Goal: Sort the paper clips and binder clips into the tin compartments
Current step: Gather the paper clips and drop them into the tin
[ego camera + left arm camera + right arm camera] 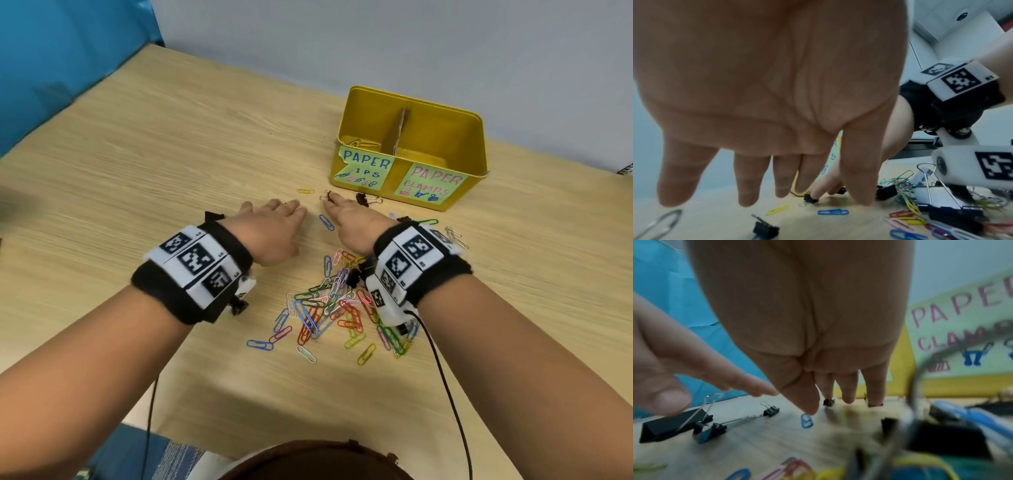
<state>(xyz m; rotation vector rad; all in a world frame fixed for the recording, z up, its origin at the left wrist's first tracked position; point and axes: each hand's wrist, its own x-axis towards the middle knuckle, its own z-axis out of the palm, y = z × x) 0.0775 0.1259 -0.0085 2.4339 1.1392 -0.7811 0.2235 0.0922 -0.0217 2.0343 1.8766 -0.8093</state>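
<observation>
Binder clip (329, 196), small and black, lies on the table (171, 171) just before the tin (411, 161). The right hand (349, 219) touches it with straight fingers; the left hand (270, 229) rests flat. It could slide away, or a paper clip come along.

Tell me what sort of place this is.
Probably an office or classroom desk set up for a sorting exercise. A light wood-grain tabletop stands against a plain pale wall, with a hand-labelled yellow tin and a heap of coloured paper clips on it.
</observation>
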